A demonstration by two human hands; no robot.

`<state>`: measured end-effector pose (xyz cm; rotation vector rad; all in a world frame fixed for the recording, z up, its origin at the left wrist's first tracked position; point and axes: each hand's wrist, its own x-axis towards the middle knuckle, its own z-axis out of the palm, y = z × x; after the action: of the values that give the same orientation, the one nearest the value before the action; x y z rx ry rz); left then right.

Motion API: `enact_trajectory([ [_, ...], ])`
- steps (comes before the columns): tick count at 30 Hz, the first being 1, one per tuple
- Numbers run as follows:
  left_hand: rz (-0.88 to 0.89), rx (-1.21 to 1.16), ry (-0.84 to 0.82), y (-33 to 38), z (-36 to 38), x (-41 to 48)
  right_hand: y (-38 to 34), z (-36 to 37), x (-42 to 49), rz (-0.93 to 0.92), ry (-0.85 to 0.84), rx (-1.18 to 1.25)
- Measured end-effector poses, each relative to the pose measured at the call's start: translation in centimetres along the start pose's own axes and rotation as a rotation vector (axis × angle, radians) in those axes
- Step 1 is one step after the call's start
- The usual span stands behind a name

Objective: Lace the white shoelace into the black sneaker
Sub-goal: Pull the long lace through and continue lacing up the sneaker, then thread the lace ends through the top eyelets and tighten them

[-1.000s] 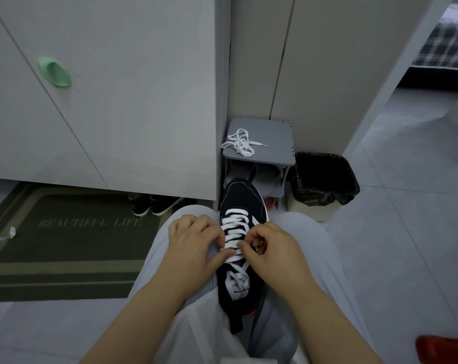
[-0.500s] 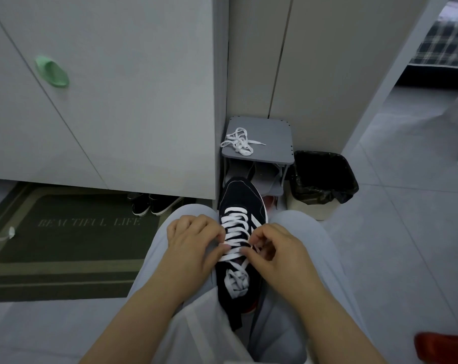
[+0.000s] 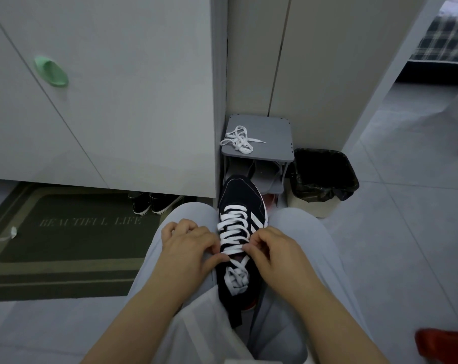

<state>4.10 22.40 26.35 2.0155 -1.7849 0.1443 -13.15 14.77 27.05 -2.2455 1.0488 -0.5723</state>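
The black sneaker (image 3: 242, 199) lies between my knees, toe pointing away. A white shoelace (image 3: 233, 229) runs in several rows across its eyelets, and its loose ends lie bunched on the tongue lower down. My left hand (image 3: 191, 248) grips the sneaker's left side, thumb tip pressing the lowest lace row. My right hand (image 3: 272, 252) pinches that same row at the right eyelets with curled fingers.
A second white shoelace (image 3: 239, 143) lies loose on a small grey shoe rack (image 3: 272, 132) just beyond the sneaker. A black-lined bin (image 3: 325, 174) stands to its right, a green doormat (image 3: 65, 240) and black shoes (image 3: 154, 202) under the cabinet at left. A red object (image 3: 443, 345) sits bottom right.
Both hands shifted slightly along the lowest lace row, pulling it flatter across the sneaker. The sneaker has stayed in place.
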Motion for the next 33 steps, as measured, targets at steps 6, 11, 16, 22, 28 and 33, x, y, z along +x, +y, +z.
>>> enact_trajectory([
  [6,-0.077,-0.14,0.026,-0.5,-0.1,-0.2,0.0,-0.6,-0.3,0.018,-0.004,0.024],
  [11,0.126,-0.124,0.035,0.0,0.0,-0.3,-0.1,-0.3,-1.1,-0.156,-0.069,-0.136],
  [16,0.205,0.09,-0.042,0.4,0.1,-0.6,-1.1,0.4,-1.1,-0.25,-0.02,-0.527],
  [22,0.182,0.131,-0.077,0.7,0.3,-0.5,-0.8,0.7,-1.2,-0.237,-0.025,-0.486],
  [28,0.193,0.002,-0.111,0.3,1.0,-0.3,-1.6,0.0,-0.9,0.029,-0.133,-0.184],
  [33,0.185,0.041,-0.276,0.9,2.1,1.2,-0.7,0.8,1.8,0.224,-0.327,-0.514],
])
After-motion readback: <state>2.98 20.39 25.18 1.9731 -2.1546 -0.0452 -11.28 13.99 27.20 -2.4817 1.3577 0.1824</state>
